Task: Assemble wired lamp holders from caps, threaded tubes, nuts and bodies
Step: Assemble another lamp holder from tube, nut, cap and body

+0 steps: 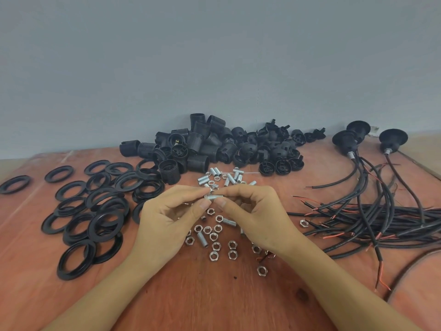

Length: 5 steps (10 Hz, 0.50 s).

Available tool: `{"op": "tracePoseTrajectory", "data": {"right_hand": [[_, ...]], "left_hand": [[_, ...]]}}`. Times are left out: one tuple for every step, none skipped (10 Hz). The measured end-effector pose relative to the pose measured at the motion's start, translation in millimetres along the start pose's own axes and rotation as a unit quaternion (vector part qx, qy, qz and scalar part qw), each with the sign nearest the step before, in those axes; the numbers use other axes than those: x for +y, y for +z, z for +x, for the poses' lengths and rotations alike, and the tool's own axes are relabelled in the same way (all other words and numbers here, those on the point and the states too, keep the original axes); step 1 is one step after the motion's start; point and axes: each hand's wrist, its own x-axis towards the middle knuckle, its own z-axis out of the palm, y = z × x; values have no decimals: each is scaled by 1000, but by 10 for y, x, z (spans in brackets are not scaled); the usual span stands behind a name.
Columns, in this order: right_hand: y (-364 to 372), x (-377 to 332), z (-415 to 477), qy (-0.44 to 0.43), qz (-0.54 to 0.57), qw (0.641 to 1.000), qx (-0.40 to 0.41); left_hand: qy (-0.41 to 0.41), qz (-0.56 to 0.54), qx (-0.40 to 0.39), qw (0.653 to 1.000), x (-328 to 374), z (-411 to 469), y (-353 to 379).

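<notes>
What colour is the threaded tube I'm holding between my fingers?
The threaded tube is shiny silver; head view.

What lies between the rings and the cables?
Head view: the left hand and right hand pinching one threaded tube, over loose nuts and spare tubes.

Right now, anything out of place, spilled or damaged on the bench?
Nothing looks damaged or spilled. One stray nut lies apart from the other nuts, beside the ends of the cables, where it could get lost among the wires. The left hand and right hand both pinch a threaded tube, as expected.
</notes>
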Motion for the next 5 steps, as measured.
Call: {"op": "tracePoseTrajectory", "data": {"right_hand": [[-14,6,1,-17,-28,999,-5],[-29,10,4,-64,-91,994,-2],[-41,18,0,-93,-128,987,4],[-47,26,1,-89,-133,987,-2],[-48,29,3,-83,-119,989,-14]], "left_hand": [[-9,-9,-6,1000,11,-3,-15],[18,-45,-23,999,41,8,-5],[19,-82,-25,996,69,12,15],[33,-80,-27,996,32,13,6],[44,-69,-28,996,50,9,7]]}}
